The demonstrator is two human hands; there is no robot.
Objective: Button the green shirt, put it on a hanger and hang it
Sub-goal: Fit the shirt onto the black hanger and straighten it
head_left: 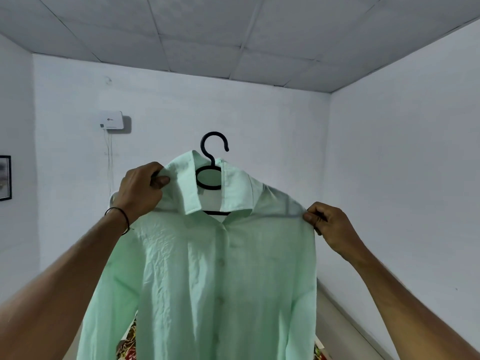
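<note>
Shirt [207, 268] buttoned, on hanger [211, 162], held up mid-air. Left hand [141, 189] clamped on one shoulder, right hand [328, 226] pinching the other. Risk: no rail visible; uneven pull could slide the shoulder off the hanger arm.

**White room under a tiled ceiling**

The space is enclosed by plain white walls [259, 120] and a panelled ceiling [233, 29]. A small white box [112, 120] (thin cables hang beneath it) is mounted on the far wall. A dark-framed picture [5, 178] is seen at the left edge.
</note>
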